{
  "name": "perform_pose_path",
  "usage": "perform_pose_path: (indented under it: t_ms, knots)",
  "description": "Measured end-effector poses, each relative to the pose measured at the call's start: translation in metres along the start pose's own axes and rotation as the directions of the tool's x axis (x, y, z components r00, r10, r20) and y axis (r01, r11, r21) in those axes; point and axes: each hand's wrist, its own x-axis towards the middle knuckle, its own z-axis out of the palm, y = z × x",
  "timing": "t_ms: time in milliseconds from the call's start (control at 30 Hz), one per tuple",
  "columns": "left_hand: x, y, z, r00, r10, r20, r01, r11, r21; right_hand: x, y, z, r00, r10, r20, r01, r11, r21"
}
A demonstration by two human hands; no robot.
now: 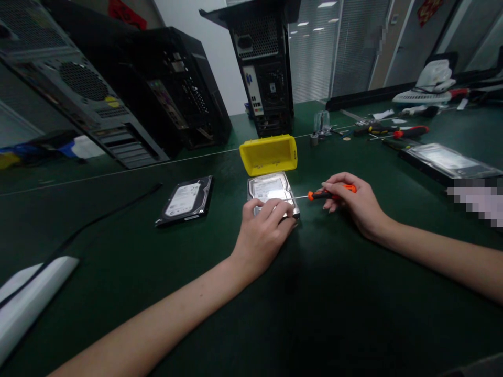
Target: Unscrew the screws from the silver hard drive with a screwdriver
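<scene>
A silver hard drive lies on the green table in front of a yellow bin. My left hand is closed over the drive's near end, its fingers bent across the top and along the side. In my right hand is an orange and black screwdriver, gripped by its handle. The thin shaft points left, and its tip reaches the drive beside my left fingers; whether it touches a screw cannot be made out. To the left rests a second hard drive with a black frame.
Black computer cases stand along the back and left. A black cable runs over the table to a white object. At right are a further drive, a red and black hand tool and a small clear plastic container.
</scene>
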Motion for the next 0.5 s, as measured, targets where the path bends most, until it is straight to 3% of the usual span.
perform_pose_path:
  t_ms: [167, 500]
  knots:
    - [-0.0008, -0.0027, 0.0018, 0.999, -0.046, 0.004, 0.046, 0.998, -0.035, -0.0008, -0.0029, 0.0009, 1.0, 0.006, -0.006, -0.006, 1.0, 0.008]
    - [0.0007, -0.001, 0.0002, 0.999, 0.044, 0.02, -0.045, 0.999, 0.011, -0.0009, -0.0034, 0.0001, 1.0, 0.006, 0.002, -0.006, 1.0, -0.003]
